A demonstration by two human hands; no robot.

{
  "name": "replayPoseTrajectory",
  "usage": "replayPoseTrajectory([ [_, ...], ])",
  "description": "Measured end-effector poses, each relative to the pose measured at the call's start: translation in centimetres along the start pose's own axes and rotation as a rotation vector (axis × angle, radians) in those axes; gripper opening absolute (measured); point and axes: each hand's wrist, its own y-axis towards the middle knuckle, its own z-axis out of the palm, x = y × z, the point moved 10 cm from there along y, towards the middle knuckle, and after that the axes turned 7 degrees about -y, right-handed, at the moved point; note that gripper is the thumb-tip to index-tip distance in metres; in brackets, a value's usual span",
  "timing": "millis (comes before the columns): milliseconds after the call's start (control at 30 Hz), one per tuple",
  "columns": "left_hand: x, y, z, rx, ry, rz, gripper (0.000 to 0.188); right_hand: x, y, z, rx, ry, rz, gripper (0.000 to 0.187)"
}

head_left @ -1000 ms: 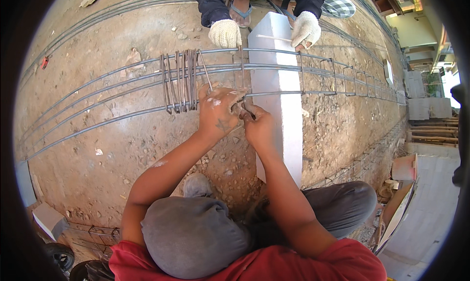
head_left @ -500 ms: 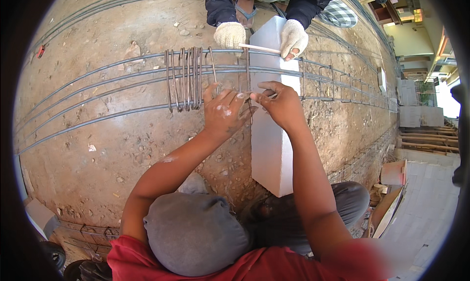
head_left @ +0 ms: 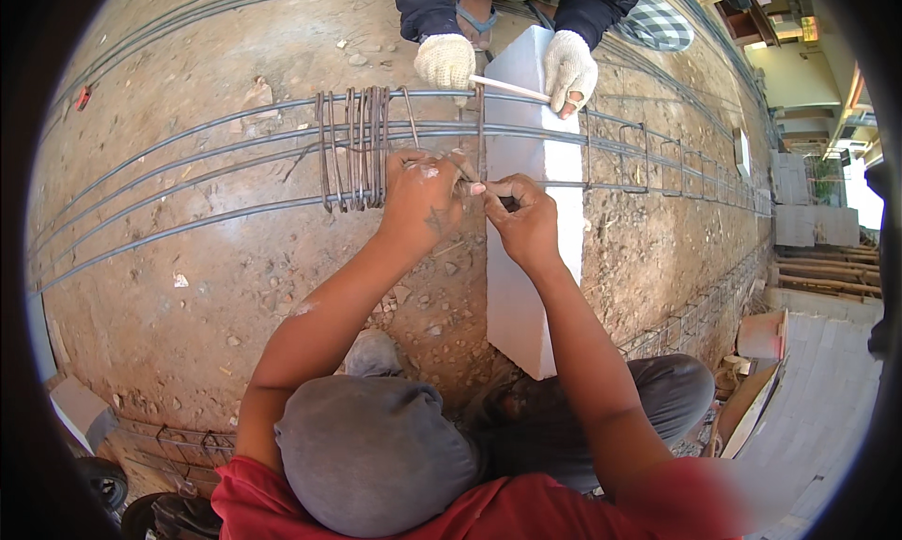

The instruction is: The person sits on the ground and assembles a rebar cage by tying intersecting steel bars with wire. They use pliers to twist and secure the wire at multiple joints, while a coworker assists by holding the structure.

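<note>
My left hand (head_left: pixel 420 197) is closed, its fingertips pinched together at the near bar, by the lower corner of a single steel stirrup (head_left: pixel 481 131). From the right, my right hand (head_left: pixel 522 217) pinches at that same corner, fingertips meeting the left ones. What lies between the fingers is too small to make out. Long steel bars (head_left: pixel 244 159) run across from left to right, resting over a white block (head_left: pixel 519 286). Left of my hands, several stirrups (head_left: pixel 355 153) hang bunched on the bars. A thin dark strand (head_left: pixel 299 160) juts out left of the bunch.
Across the bars, another person's gloved hands (head_left: pixel 570 70) hold a pale stick (head_left: pixel 512 91) over the far bar. More tied stirrups (head_left: pixel 676 164) continue to the right. Farther right stand a bucket (head_left: pixel 759 335) and grey blocks (head_left: pixel 817 225). Dirt ground (head_left: pixel 188 352) with pebbles surrounds everything.
My left hand has turned and its fingers have curled in; my right hand has shifted slightly left and lower. The dark strand left of the bunch has appeared. The other person's stick tilts more.
</note>
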Motion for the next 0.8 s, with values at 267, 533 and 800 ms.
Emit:
replayPoseTrajectory([
  [267, -2.7, 2.8, -1.7, -0.016, 0.199, 0.126, 0.025, -1.3, -2.3, 0.9, -0.270, 0.049, 0.033, 0.007],
  [533, -5.4, 5.3, 1.8, 0.320, 0.191, 0.479, 0.026, -1.4, -6.3, 5.4, -0.333, 0.771, 0.494, 0.032],
  [800, -7.9, 4.1, 7.0, 0.730, 0.338, 0.608, 0.016, 2.1, -7.1, 8.5, -0.288, 1.423, 0.689, 0.055],
])
